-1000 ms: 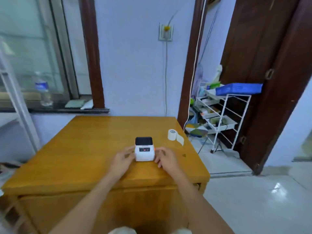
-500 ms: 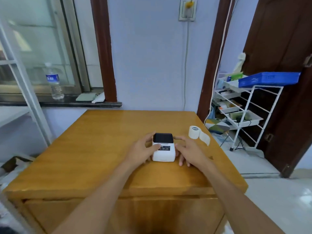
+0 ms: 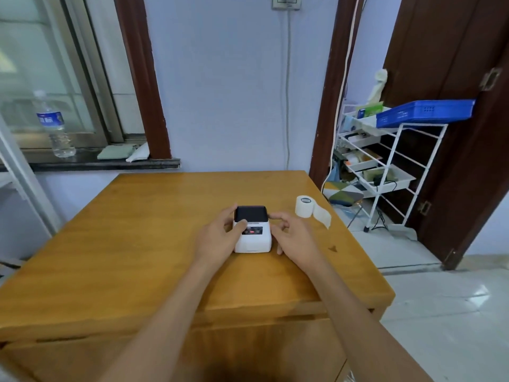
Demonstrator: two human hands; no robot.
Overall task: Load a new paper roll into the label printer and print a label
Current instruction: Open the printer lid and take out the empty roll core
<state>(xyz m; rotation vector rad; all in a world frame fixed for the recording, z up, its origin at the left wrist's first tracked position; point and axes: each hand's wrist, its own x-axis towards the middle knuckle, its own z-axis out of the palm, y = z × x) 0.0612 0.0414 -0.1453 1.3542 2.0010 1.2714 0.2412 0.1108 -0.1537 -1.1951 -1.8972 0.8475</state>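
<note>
A small white label printer (image 3: 253, 238) with a black lid stands near the middle of the wooden table (image 3: 137, 244). Its lid is closed. My left hand (image 3: 220, 238) grips the printer's left side, thumb lying on the front panel. My right hand (image 3: 294, 238) rests against the printer's right side, the index finger touching the lid's right edge. A white paper roll (image 3: 305, 206) stands on end to the right of the printer, with a loose strip of labels trailing toward the table's right edge.
The table's right edge drops to a tiled floor. A white wire rack (image 3: 385, 172) with trays and a blue basket (image 3: 424, 113) stands beyond it by a dark wooden door. A water bottle (image 3: 55, 128) stands on the window sill at the left.
My head has come closer and tilted, so the printer looks larger. My left thumb has moved onto the printer's front panel and my right fingers have risen to the lid's edge.
</note>
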